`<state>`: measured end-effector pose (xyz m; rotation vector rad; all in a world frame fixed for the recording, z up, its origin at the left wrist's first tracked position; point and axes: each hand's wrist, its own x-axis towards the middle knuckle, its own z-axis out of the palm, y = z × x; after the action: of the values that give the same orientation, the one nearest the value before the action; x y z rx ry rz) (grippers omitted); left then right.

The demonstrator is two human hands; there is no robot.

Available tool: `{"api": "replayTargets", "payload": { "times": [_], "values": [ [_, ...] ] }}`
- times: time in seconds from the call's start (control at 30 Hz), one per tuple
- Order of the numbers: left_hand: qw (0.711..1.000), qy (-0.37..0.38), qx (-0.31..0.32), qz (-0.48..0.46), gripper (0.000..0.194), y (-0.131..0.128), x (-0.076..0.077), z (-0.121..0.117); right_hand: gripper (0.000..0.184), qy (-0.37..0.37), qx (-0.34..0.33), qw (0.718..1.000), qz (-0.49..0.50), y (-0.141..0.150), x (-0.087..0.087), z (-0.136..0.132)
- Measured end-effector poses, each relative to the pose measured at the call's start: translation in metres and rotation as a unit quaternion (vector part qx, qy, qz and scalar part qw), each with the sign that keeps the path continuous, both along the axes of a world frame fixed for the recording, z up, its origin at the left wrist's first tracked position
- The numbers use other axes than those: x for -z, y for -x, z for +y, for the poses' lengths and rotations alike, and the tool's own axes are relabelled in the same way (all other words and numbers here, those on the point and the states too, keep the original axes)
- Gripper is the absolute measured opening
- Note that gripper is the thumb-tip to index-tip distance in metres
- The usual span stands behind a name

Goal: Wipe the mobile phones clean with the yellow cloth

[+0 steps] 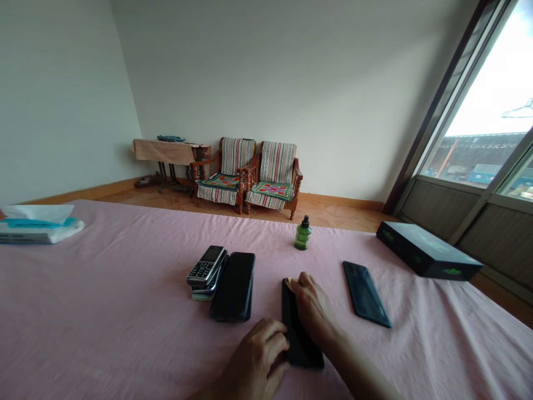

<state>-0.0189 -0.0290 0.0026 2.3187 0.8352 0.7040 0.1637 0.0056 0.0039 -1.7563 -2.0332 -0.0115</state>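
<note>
A black smartphone [296, 333] lies flat on the pink cloth [116, 311] in front of me. My left hand [258, 361] grips its near left edge with curled fingers. My right hand [314, 308] lies on top of the phone, fingers pressed together near its far end, with something pale at the fingertips that I cannot make out. A dark teal phone [366, 293] rests to the right, apart from both hands. To the left sits a stack of black smartphones [234, 285], and beside it a keypad phone [206, 264] on top of other phones.
A small green bottle [302, 233] stands behind the phones. A black box [428, 250] lies at the table's far right edge. A tissue pack [37, 224] sits at the far left. Two striped chairs [250, 175] and a small table stand by the back wall.
</note>
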Motion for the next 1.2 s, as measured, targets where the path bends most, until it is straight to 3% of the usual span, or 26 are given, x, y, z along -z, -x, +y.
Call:
{"api": "replayTargets", "payload": {
  "times": [0.1, 0.3, 0.47, 0.73, 1.0, 1.2],
  "values": [
    [1.0, 0.003, -0.003, 0.006, 0.036, 0.0, -0.001, 0.0, 0.028, 0.004, -0.017, 1.0, 0.013, -0.001, 0.003, -0.003],
    [1.0, 0.01, -0.001, 0.019, 0.032, 0.0, -0.002, 0.0, 0.033, 0.025, 0.042, 0.999, 0.006, -0.005, 0.006, -0.001],
    [1.0, 0.01, -0.001, 0.011, 0.034, 0.0, -0.001, 0.001, 0.033, 0.003, -0.014, 1.0, 0.023, 0.005, 0.003, 0.005],
    [0.999, 0.023, 0.01, 0.021, 0.033, 0.0, -0.003, 0.002, 0.031, 0.062, -0.097, 0.991, 0.075, -0.001, -0.006, -0.023],
    [1.0, 0.022, -0.001, 0.008, 0.034, 0.002, -0.001, 0.0, 0.034, 0.02, -0.059, 0.997, 0.044, 0.001, 0.001, 0.012],
    [0.999, 0.028, 0.013, -0.01, 0.037, 0.001, -0.007, -0.001, 0.026, 0.042, -0.114, 0.989, 0.081, 0.005, -0.003, -0.03]
  ]
}}
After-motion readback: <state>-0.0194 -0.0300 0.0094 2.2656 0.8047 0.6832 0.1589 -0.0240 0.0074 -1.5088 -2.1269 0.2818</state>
